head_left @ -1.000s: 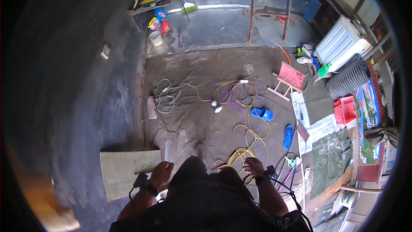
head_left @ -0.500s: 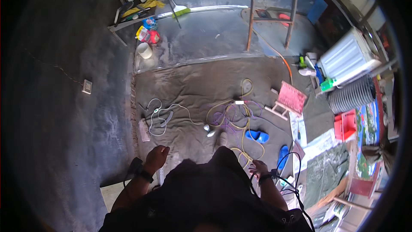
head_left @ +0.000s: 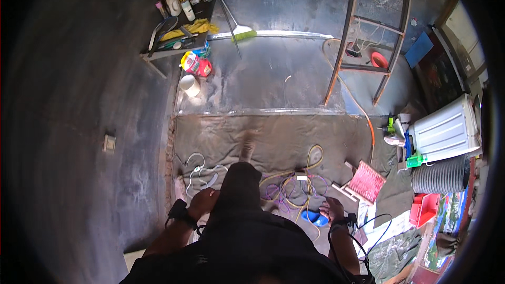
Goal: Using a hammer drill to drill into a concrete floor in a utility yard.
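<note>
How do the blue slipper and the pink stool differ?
Colour: the slipper is plain blue; the stool pairs a pink seat with pale bars.
Size: the slipper is smaller than the stool.
Place: in the picture, the slipper is closer to the right hand than the stool is.
Both are on the floor.

Floor covering [head_left: 294, 137]: matt, creased cloth. Wall [head_left: 89, 100]: smooth, dark, with a faint sheen. Blue slipper [head_left: 315, 219]: smooth, plastic-looking. Yellow cable [head_left: 316, 146] and white cable [head_left: 198, 169]: smooth plastic sheathing. Stool [head_left: 366, 181]: rough, woven-looking pink seat on a bare wooden frame. White tub [head_left: 444, 129]: ribbed, smooth plastic. Grey duct [head_left: 439, 174]: corrugated. Red basket [head_left: 420, 209]: glossy plastic. Ladder [head_left: 344, 37]: rusty-looking metal, dull. Broom [head_left: 243, 34]: rough green bristles.
</note>
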`<state>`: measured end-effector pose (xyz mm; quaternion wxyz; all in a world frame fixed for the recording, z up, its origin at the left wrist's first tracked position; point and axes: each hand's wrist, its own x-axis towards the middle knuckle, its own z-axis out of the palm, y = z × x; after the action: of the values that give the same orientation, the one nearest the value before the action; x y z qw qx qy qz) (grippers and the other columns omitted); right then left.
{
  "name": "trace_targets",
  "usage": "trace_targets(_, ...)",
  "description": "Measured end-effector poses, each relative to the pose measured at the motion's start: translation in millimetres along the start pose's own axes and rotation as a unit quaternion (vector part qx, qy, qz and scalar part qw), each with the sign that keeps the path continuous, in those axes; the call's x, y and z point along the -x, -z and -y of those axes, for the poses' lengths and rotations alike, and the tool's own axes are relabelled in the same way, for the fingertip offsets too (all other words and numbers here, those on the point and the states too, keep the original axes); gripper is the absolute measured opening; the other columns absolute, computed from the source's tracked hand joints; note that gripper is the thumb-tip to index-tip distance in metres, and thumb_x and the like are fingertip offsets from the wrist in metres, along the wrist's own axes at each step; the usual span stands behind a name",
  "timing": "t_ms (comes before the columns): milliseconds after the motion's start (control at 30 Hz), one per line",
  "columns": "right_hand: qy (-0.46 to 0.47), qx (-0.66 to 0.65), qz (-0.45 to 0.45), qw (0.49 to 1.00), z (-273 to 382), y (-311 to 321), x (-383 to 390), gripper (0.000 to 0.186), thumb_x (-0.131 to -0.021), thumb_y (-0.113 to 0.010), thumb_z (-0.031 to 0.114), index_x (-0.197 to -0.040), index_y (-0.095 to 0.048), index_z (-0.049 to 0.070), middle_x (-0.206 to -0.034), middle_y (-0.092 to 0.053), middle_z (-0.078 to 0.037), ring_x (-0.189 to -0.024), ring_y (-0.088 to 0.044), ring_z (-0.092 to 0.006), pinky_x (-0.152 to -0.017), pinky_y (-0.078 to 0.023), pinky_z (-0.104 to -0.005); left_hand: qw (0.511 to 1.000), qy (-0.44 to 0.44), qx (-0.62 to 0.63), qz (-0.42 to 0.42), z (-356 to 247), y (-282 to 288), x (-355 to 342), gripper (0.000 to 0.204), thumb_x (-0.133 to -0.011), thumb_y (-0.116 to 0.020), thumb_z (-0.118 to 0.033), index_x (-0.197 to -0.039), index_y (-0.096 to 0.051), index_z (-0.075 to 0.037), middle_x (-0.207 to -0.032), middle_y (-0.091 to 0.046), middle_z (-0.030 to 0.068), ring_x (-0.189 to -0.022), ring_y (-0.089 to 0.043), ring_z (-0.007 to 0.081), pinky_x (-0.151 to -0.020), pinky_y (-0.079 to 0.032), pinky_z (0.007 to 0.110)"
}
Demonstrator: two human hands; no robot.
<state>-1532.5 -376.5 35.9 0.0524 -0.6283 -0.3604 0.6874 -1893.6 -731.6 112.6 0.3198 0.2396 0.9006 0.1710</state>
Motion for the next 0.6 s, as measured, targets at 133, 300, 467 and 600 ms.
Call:
trace_targets(133, -0.034, -0.058, -0.018, 0.998, 13.2, -17.3, -56.0, 0.03, -0.09, -0.058, 0.027, -0.105, -0.055, 0.001, -0.082, -0.059, -0.012, -0.068, -0.064, -0.0239, -0.053, -0.053, -0.0362, 0.992, -0.119, -0.028, 0.023, -22.1, 25.5, -125.6, 0.041, -0.095, -0.046, -0.04, -0.091, -0.062, -0.002, -0.091, -0.064, 0.0208, -0.09, -0.06, 0.0421, -0.077, -0.047, 0.05)
trace_targets(300, -0.085, -0.086, -0.091, 0.988, 56.5, -74.1, -77.4, 0.029, -0.087, -0.067, 0.027, -0.105, -0.057, 0.006, -0.08, -0.062, -0.008, -0.057, -0.062, -0.0214, -0.048, -0.051, -0.0351, 0.99, -0.127, 0.063, 0.003, -61.2, 84.5, -260.7, 0.039, -0.093, -0.049, -0.039, -0.087, -0.064, -0.003, -0.091, -0.065, 0.0207, -0.089, -0.061, 0.04, -0.078, -0.047, 0.05)
trace_targets(467, -0.028, 0.025, -0.044, 0.998, 191.0, -152.6, -113.4, 0.037, -0.087, -0.067, 0.03, -0.116, -0.057, 0.01, -0.095, -0.062, -0.008, -0.071, -0.063, -0.0207, -0.066, -0.054, -0.0375, 0.99, -0.132, 0.037, -0.039, -91.2, 138.4, -343.0, 0.034, -0.093, -0.052, -0.036, -0.084, -0.064, -0.005, -0.088, -0.065, 0.0181, -0.089, -0.061, 0.0382, -0.078, -0.048, 0.048)
trace_targets(600, 0.003, 0.027, -0.011, 1.0, 277.6, -193.1, -150.9, 0.034, -0.089, -0.066, 0.028, -0.116, -0.058, 0.009, -0.094, -0.063, -0.007, -0.071, -0.063, -0.0195, -0.064, -0.054, -0.0355, 0.989, -0.138, 0.012, -0.056, -114.6, 173.6, -391.0, 0.031, -0.092, -0.054, -0.033, -0.083, -0.063, -0.006, -0.088, -0.065, 0.0175, -0.086, -0.061, 0.0371, -0.076, -0.049, 0.047)
